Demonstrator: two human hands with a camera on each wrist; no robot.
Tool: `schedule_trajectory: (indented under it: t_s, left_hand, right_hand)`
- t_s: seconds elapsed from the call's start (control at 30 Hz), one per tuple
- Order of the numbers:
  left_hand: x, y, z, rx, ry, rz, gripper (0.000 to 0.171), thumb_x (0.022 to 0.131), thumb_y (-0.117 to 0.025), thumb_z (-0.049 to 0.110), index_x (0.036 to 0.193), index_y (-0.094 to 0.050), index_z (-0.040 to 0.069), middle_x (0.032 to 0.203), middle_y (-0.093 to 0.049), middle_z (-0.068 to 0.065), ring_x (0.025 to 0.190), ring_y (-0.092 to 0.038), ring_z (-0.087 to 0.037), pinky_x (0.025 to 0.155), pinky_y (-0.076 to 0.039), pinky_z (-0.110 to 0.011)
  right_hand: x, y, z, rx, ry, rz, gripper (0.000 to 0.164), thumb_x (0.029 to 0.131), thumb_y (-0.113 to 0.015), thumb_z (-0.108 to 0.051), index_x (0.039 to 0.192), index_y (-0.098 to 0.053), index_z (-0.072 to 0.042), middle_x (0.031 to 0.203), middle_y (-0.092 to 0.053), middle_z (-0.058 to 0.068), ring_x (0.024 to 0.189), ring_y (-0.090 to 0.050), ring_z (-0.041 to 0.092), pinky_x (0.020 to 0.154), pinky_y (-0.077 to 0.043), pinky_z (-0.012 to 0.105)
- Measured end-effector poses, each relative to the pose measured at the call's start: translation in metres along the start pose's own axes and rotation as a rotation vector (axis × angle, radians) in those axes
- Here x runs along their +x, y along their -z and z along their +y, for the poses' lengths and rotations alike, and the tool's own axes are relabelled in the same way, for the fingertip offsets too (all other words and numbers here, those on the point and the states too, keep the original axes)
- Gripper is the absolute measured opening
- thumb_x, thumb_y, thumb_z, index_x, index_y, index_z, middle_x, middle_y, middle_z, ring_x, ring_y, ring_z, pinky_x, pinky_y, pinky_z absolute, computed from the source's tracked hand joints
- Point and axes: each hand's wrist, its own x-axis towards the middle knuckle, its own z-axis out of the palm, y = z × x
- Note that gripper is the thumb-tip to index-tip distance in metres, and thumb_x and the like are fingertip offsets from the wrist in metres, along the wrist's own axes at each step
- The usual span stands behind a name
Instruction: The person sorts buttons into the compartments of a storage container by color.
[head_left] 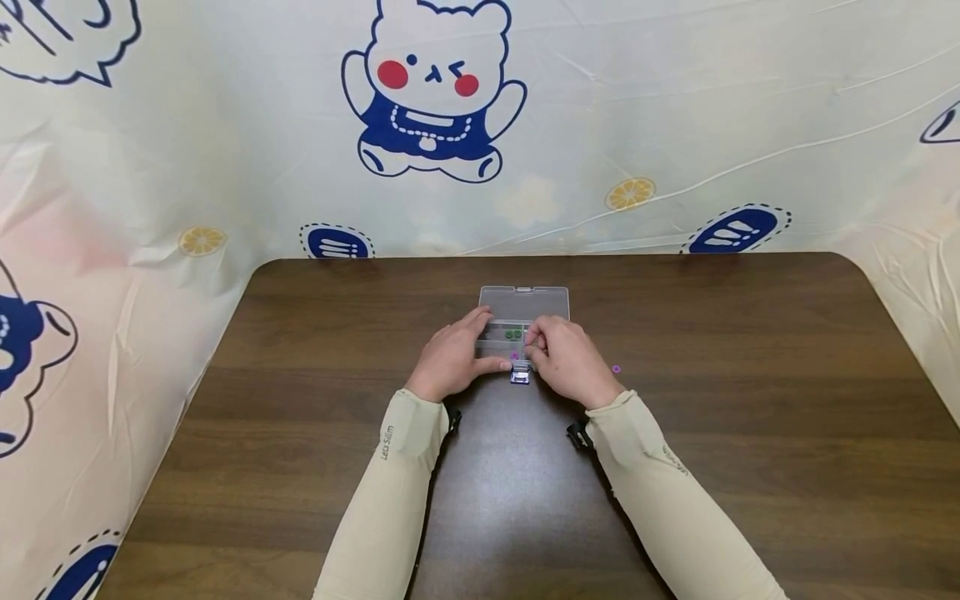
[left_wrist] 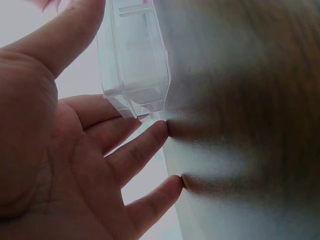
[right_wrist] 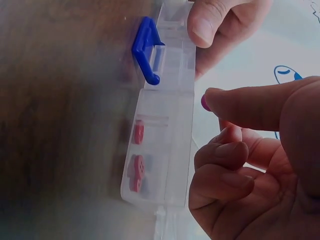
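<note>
A clear plastic compartment box (head_left: 498, 344) stands on the table with its lid (head_left: 523, 302) folded open to the back. My left hand (head_left: 448, 357) holds its left end, thumb (right_wrist: 202, 27) at the near rim and fingers (left_wrist: 142, 150) around the end. Over the right compartments, my right hand (head_left: 567, 360) pinches a small magenta button (right_wrist: 204, 103) at the thumb tip. Green buttons (head_left: 513, 334) lie in a back compartment, and a purple button (head_left: 514, 356) in a front one. Through the wall in the right wrist view show red buttons (right_wrist: 139, 132). A blue latch (right_wrist: 146, 52) hangs open in front.
Right of the right hand, a small purple button (head_left: 617, 369) lies on the brown wooden table (head_left: 750, 375). A printed cloth (head_left: 585, 133) hangs behind the table and along its sides. Dark wrist straps (head_left: 579, 435) sit at both sleeve cuffs.
</note>
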Motion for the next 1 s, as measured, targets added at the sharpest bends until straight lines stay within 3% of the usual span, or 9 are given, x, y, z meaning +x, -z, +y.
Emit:
schedule_trajectory:
  t_s: [1.0]
  left_hand:
    - [0.000,-0.004,-0.004,0.030,-0.028,0.023,0.086,0.089,-0.074,0.048,0.153,-0.040,0.001,0.160,-0.036,-0.012,0.141,-0.042,-0.034,0.115,-0.033,-0.054]
  right_hand:
    - [0.003,-0.017,-0.009,-0.003,0.056,-0.026,0.004,0.095,-0.068,-0.006,0.092,-0.065,-0.007,0.083,-0.056,0.003,0.074,-0.052,0.018,0.069,-0.047,0.033]
